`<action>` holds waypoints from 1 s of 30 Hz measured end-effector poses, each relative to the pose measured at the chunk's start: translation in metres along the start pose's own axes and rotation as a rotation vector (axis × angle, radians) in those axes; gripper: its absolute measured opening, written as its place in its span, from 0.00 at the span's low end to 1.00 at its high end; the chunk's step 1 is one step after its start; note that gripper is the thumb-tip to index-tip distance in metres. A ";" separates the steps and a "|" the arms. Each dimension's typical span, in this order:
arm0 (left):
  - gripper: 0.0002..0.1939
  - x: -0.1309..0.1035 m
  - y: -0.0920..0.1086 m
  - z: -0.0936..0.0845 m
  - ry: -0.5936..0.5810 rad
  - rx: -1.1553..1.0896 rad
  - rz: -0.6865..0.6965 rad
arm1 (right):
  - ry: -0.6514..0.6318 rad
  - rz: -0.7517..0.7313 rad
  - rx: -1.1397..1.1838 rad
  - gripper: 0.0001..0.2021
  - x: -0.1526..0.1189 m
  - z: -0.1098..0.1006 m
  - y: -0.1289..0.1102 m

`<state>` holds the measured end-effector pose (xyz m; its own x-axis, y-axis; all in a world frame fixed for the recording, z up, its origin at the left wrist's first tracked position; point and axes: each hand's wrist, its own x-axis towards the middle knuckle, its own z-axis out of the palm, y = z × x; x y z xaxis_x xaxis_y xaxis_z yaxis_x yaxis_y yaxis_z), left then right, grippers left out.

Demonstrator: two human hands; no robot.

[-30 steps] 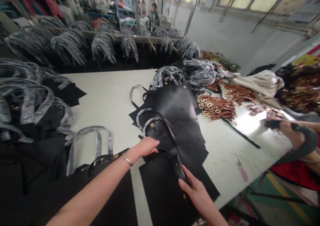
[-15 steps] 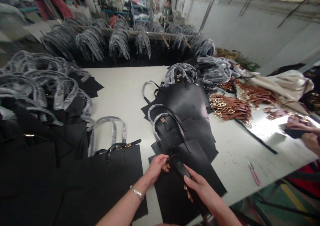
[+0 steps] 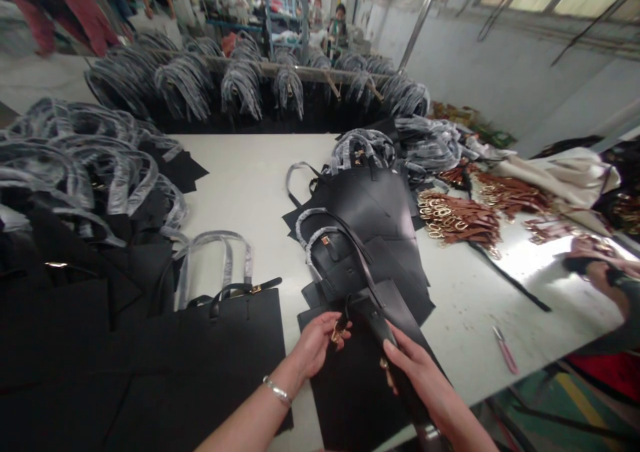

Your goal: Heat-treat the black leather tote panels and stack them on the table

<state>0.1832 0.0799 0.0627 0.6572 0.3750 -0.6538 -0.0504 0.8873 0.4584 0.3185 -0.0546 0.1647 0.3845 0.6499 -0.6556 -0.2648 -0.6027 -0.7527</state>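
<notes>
My left hand (image 3: pixel 315 345) pinches a short black strap with a gold metal clasp (image 3: pixel 339 333), just above a flat black bag panel (image 3: pixel 345 399). Close by on the right, my right hand (image 3: pixel 407 359) is wrapped around a long, dark object (image 3: pixel 376 322), perhaps a hand tool, whose exact kind I cannot make out. Its wide black end points toward the strap. Something small and gold hangs under my right fingers. Just beyond both hands lie overlapping black bags (image 3: pixel 345 259) with plastic-wrapped handles.
Black bags (image 3: pixel 240 332) lie to the left. Brown straps with gold hooks (image 3: pixel 457 219) are heaped at right, with pink-handled snips (image 3: pixel 505 351) nearer. A co-worker's hands (image 3: pixel 600 272) work at the right edge. Wrapped handles hang on a rail (image 3: pixel 320 71) behind.
Both hands have shifted slightly to the right with what they hold. The gold clasp shows more clearly in my left fingers. The co-worker's arm reaches further into view at right.
</notes>
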 end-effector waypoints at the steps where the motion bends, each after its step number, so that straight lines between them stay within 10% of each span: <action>1: 0.10 0.000 -0.001 0.001 0.005 -0.021 -0.014 | -0.052 0.022 0.000 0.43 -0.002 -0.002 0.002; 9: 0.04 -0.001 -0.017 -0.001 0.065 -0.014 -0.012 | -0.005 0.027 0.041 0.45 -0.001 -0.005 0.018; 16: 0.16 -0.004 -0.026 0.001 0.059 0.361 0.326 | -0.103 0.113 0.065 0.46 -0.014 -0.013 0.028; 30: 0.16 0.000 -0.023 0.004 -0.015 0.459 0.359 | -0.065 0.031 0.087 0.41 -0.007 -0.004 0.020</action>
<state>0.1874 0.0585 0.0549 0.6698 0.6239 -0.4026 0.0576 0.4970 0.8658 0.3139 -0.0727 0.1549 0.3177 0.6621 -0.6787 -0.3528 -0.5819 -0.7328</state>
